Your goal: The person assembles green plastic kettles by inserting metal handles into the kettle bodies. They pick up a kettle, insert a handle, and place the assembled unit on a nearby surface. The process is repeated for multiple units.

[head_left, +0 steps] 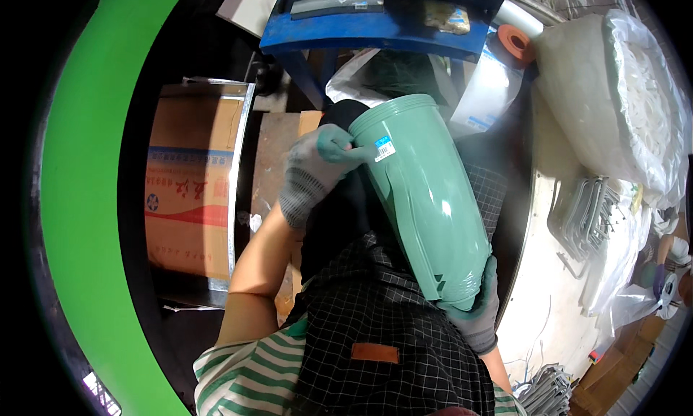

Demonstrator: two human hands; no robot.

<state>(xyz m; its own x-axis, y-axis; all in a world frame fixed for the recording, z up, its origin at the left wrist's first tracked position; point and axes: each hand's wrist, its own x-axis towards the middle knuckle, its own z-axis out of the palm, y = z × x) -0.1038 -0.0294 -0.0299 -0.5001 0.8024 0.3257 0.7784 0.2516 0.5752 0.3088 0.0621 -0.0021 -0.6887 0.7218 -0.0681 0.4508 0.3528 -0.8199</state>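
Observation:
A glossy green plastic casing (433,192), long and round like a thermos jug shell, lies tilted across my lap with its wide rim pointing away from me. A handle-like ridge runs along its left side. Near the rim sits a small blue-and-white barcode sticker (383,148). My left hand (323,159), in a grey-and-green work glove, has its fingers curled, with one fingertip against the casing at the sticker's edge. At the narrow near end, my gloved right hand (480,311) grips the casing from below and the right; most of those fingers are hidden behind it.
A blue stool (339,32) stands ahead, bearing a grey strip and a small packet. Rolls of film (491,84) and tape (516,44) are beside it. On the right table (534,271) are a bag of white parts (613,91) and wire handles (588,210). A cardboard box (189,178) stands left.

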